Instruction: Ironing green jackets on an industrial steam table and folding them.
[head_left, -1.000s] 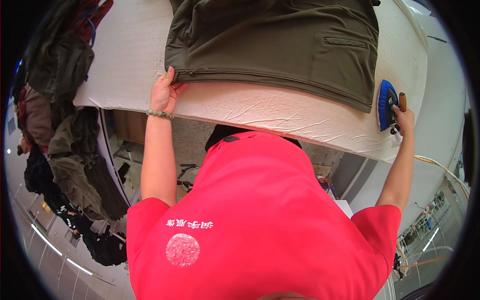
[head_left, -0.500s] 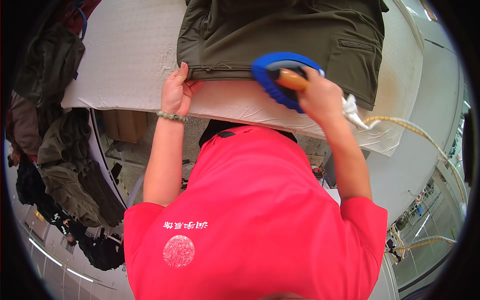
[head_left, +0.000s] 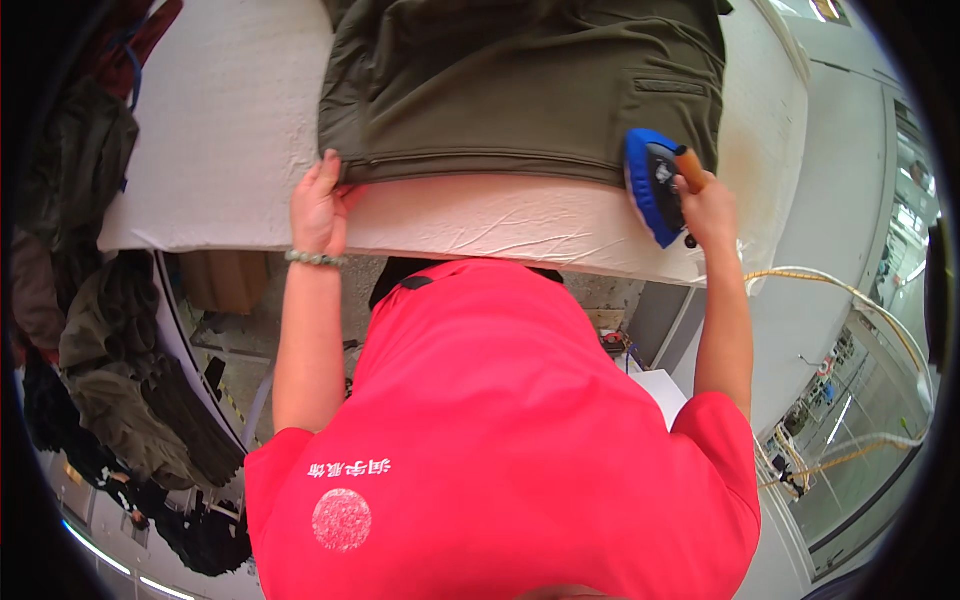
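Observation:
A dark olive garment (head_left: 500,90) lies spread on the white padded ironing table, its straight hem along the near side and a slit pocket at the right. My left hand (head_left: 320,205), with a beaded bracelet at the wrist, pinches the near left corner of the hem between thumb and fingers. In my right hand (head_left: 709,210) is the wooden handle of an iron (head_left: 652,190) with a blue rim. The iron is tilted at the hem's right end, its front part over the cloth and the rest beyond the edge.
The ironing table (head_left: 230,130) has a wrinkled cover. A yellow-and-white hose (head_left: 840,285) loops at the right. Olive and dark garments (head_left: 130,370) hang at the left. Below the table stands a cardboard box (head_left: 225,280). My red shirt fills the lower middle.
My right hand has carried the iron rightward along the hem, from its middle to its right end. A drawcord near the left of the hem no longer shows. My left hand keeps its hold.

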